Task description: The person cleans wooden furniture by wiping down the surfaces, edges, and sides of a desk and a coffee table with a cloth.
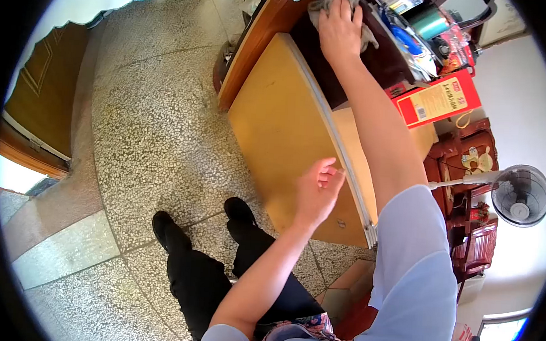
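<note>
My right hand (341, 32) presses on a grey cloth (369, 38) against a dark brown wooden surface (309, 47) at the top, its fingers closed over the cloth. My left hand (319, 191) hangs in front of a yellow-brown wooden panel (275, 116) with a metal edge strip. The fingers of the left hand are loosely bent and a little apart, with nothing between them.
Right of the cloth are a teal roll (430, 22), a red and yellow box (439, 100) and small packets. A white fan (520, 193) stands near carved red-brown chairs (474, 246). The speckled floor (159, 129) and a wooden door (48, 87) lie left.
</note>
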A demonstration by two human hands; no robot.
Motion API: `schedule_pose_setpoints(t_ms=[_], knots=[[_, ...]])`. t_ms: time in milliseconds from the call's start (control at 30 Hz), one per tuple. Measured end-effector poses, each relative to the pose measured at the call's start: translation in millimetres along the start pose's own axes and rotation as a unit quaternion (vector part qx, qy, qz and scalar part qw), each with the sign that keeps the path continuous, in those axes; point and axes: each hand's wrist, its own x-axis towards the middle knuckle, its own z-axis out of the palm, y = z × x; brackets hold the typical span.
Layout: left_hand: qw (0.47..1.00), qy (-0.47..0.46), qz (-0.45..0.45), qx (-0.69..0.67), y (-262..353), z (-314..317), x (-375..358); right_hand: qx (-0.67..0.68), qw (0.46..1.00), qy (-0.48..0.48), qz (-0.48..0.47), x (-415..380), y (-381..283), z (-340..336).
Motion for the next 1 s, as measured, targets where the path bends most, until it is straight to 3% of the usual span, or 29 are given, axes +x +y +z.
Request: schedule_pose_setpoints(t_ms=[133,233,267,300,467,667,767,900,967,1000], knots=[[0.999,0.023,0.035,-0.012,-4.1,7.1,11.9,0.052,0.998,-0.035,0.011,31.9,-30.0,25.3],[0.999,0.03,0.029,-0.012,-5.1,9.2,14.2,0.005,0.997,-0.039,-0.07,15.1,-37.8,34.6],[0.999,0.031,0.024,-0.01,-3.7,11.0,12.8,0.024,0.981,-0.127,-0.146,9.4,-39.3,35.1],[0.999,0.033,0.023,-0.009,-5.2,12.1,9.9,0.06,0.967,-0.135,-0.207,-5.4,-39.0,30.4],[0.997,0.062,0.021,0.032,-22.1,-7.0,4.8,0.154,0.961,-0.102,-0.206,-58.2,-16.8,7.9],[0.997,0.049,0.001,0.056,-27.0,-27.5,-5.6,0.196,0.929,-0.119,-0.291,-133.5,42.3,-55.7],[0.997,0.018,-0.01,0.08,-37.5,-37.9,-5.7,0.167,0.928,-0.192,-0.273,-154.2,67.9,-83.9],[0.995,0.018,-0.014,0.099,-29.3,-35.2,-6.8,0.213,0.969,0.078,-0.101,-128.5,99.0,-107.6],[0.995,0.002,-0.03,0.097,-29.8,-32.6,-5.6,0.21,0.965,0.144,-0.059,-99.7,102.2,-96.8],[0.995,-0.004,-0.037,0.095,-30.2,-31.5,-5.5,0.177,0.976,0.12,-0.042,-93.5,98.7,-89.9]])
